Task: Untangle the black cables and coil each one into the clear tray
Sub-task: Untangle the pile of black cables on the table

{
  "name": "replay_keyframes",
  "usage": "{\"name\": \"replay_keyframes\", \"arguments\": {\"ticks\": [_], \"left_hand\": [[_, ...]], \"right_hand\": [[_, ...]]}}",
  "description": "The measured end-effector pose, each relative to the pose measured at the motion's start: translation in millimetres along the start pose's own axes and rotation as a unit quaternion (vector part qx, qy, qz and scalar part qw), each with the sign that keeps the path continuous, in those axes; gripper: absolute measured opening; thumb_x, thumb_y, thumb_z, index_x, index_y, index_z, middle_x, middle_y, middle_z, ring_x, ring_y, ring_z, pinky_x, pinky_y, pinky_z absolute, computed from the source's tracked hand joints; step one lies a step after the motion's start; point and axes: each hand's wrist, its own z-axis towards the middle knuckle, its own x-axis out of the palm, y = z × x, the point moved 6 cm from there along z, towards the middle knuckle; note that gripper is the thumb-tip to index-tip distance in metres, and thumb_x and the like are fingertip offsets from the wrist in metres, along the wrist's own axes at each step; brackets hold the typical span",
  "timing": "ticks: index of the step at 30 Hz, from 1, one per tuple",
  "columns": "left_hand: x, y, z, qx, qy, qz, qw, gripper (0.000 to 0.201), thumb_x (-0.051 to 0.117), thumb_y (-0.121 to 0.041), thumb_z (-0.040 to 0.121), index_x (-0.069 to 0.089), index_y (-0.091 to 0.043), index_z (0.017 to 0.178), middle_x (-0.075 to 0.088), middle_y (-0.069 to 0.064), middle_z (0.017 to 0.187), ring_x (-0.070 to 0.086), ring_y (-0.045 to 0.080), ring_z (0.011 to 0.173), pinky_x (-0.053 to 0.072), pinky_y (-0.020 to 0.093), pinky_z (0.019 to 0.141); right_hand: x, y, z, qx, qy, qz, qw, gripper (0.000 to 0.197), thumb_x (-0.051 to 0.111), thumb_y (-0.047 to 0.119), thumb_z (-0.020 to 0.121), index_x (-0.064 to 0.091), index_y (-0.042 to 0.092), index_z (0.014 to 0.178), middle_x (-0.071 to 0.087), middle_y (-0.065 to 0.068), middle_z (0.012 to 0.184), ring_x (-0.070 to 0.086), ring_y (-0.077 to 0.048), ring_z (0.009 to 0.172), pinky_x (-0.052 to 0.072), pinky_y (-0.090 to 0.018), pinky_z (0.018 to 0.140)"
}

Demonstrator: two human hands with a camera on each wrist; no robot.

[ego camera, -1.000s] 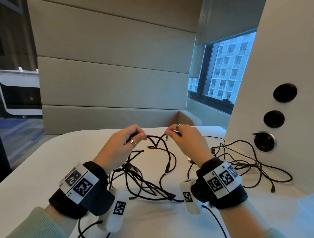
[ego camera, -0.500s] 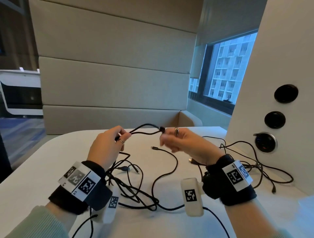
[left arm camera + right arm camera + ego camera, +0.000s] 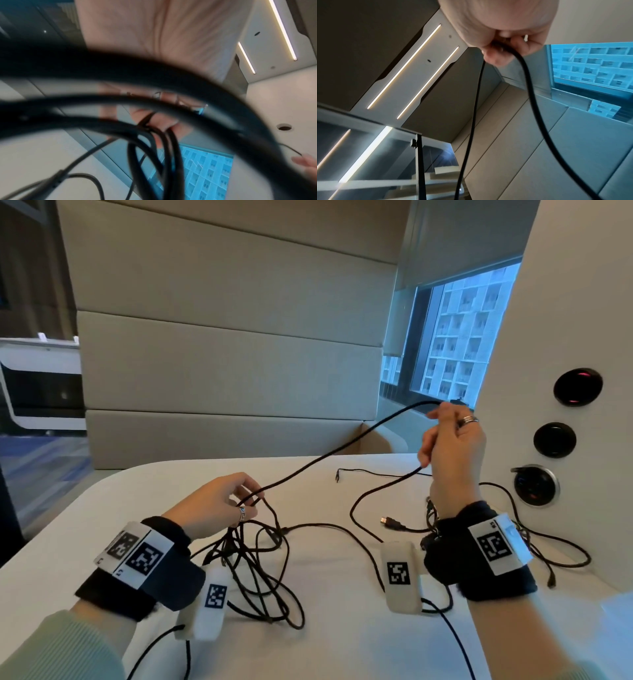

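Several black cables lie tangled on the white table (image 3: 342, 628). The main tangle (image 3: 253, 559) sits below my left hand (image 3: 251, 499), which pinches a few strands just above it. In the left wrist view, blurred cable loops (image 3: 154, 135) cross my left hand's fingers (image 3: 164, 121). My right hand (image 3: 445, 422) is raised near the right wall and grips one black cable (image 3: 342, 450) that runs taut down to my left hand. The rest of that cable hangs from the right hand's fist (image 3: 505, 44) to the table. The clear tray is not plainly visible.
A second bunch of cables (image 3: 534, 542) lies by the right wall. A USB plug (image 3: 390, 522) and a small jack plug (image 3: 337, 475) lie loose mid-table. The wall panel holds round sockets (image 3: 534, 486). A pale translucent corner (image 3: 616, 607) shows at bottom right.
My right hand has risen up and to the right, drawing one cable out of the tangle until it is taut. The left hand has stayed low, pinching strands.
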Motion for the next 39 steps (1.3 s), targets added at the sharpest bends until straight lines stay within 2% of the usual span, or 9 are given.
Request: {"name": "replay_keyframes", "arguments": {"ticks": [5, 9, 11, 13, 15, 17, 19, 31, 39], "left_hand": [[1, -16, -1, 0.037, -0.028, 0.016, 0.999, 0.026, 0.041, -0.025, 0.099, 0.064, -0.031, 0.09, 0.059, -0.008, 0.078, 0.051, 0.006, 0.072, 0.038, 0.02, 0.066], [9, -43, -8, 0.085, -0.067, 0.047, 0.993, 0.025, 0.04, -0.026, 0.099, 0.065, -0.024, 0.098, 0.043, -0.016, 0.059, 0.041, -0.002, 0.053, 0.031, 0.011, 0.052], [9, -54, -13, 0.11, -0.082, 0.038, 0.99, 0.023, 0.044, -0.025, 0.098, 0.066, -0.024, 0.097, 0.045, -0.021, 0.054, 0.045, -0.01, 0.048, 0.033, 0.008, 0.049], [10, -64, -16, 0.141, -0.077, 0.008, 0.987, 0.021, 0.047, -0.024, 0.096, 0.067, -0.025, 0.094, 0.054, -0.022, 0.051, 0.048, -0.014, 0.05, 0.034, 0.008, 0.051], [12, -71, -19, 0.173, -0.061, -0.031, 0.982, 0.019, 0.05, -0.02, 0.095, 0.068, -0.026, 0.094, 0.061, -0.022, 0.061, 0.05, -0.008, 0.053, 0.036, 0.011, 0.053], [13, -73, -19, 0.194, -0.052, -0.062, 0.978, 0.014, 0.054, -0.021, 0.092, 0.066, -0.026, 0.097, 0.067, -0.01, 0.074, 0.051, -0.002, 0.057, 0.039, 0.011, 0.054], [12, -70, -18, 0.189, -0.048, -0.088, 0.977, 0.012, 0.061, -0.025, 0.087, 0.061, -0.028, 0.1, 0.064, -0.004, 0.069, 0.053, 0.005, 0.059, 0.044, 0.018, 0.056], [10, -48, -13, 0.157, -0.022, 0.045, 0.986, 0.026, 0.064, -0.01, 0.084, 0.064, -0.036, 0.079, 0.066, -0.023, 0.081, 0.058, -0.011, 0.085, 0.04, 0.011, 0.074], [20, -33, -4, 0.053, 0.024, -0.066, 0.996, 0.022, 0.045, -0.017, 0.097, 0.065, -0.019, 0.087, 0.052, -0.014, 0.053, 0.047, 0.007, 0.052, 0.054, 0.029, 0.057]], "right_hand": [[2, -18, 2, 0.002, 0.09, -0.238, 0.967, 0.021, 0.039, 0.023, 0.1, 0.051, 0.022, 0.118, 0.055, -0.002, 0.078, 0.049, -0.002, 0.058, 0.04, -0.03, 0.063], [43, -22, -33, -0.082, 0.265, -0.569, 0.774, 0.088, 0.055, 0.04, 0.091, -0.014, 0.04, 0.145, -0.002, -0.007, 0.154, 0.031, -0.03, 0.134, 0.028, -0.058, 0.106], [69, -14, -57, -0.163, 0.308, -0.596, 0.724, 0.09, 0.054, 0.048, 0.089, -0.018, 0.042, 0.144, -0.016, -0.001, 0.155, 0.001, -0.028, 0.144, 0.01, -0.06, 0.111], [91, -17, -79, -0.191, 0.376, -0.572, 0.703, 0.073, 0.049, 0.049, 0.091, 0.004, 0.038, 0.148, 0.012, -0.003, 0.155, 0.012, -0.022, 0.144, 0.012, -0.056, 0.112], [102, -21, -93, -0.144, 0.458, -0.459, 0.747, 0.032, 0.045, 0.038, 0.096, 0.051, 0.025, 0.125, 0.063, -0.002, 0.111, 0.058, -0.018, 0.11, 0.042, -0.04, 0.095], [102, -24, -92, -0.058, 0.501, -0.338, 0.795, 0.023, 0.044, 0.028, 0.098, 0.056, 0.021, 0.08, 0.055, 0.009, 0.062, 0.057, -0.002, 0.057, 0.044, -0.025, 0.06], [95, -19, -84, -0.024, 0.506, -0.268, 0.82, 0.034, 0.048, 0.031, 0.096, 0.048, 0.022, 0.064, 0.041, 0.01, 0.048, 0.039, -0.004, 0.04, 0.031, -0.018, 0.047], [22, 31, -19, 0.008, 0.087, 0.14, 0.986, 0.035, 0.041, 0.034, 0.098, 0.052, 0.015, 0.07, 0.04, 0.009, 0.044, 0.024, -0.005, 0.036, 0.02, -0.018, 0.036], [-7, -6, 11, -0.01, 0.05, -0.171, 0.984, 0.035, 0.043, 0.032, 0.099, 0.054, 0.018, 0.069, 0.049, 0.007, 0.058, 0.039, -0.006, 0.051, 0.031, -0.022, 0.053]]}}
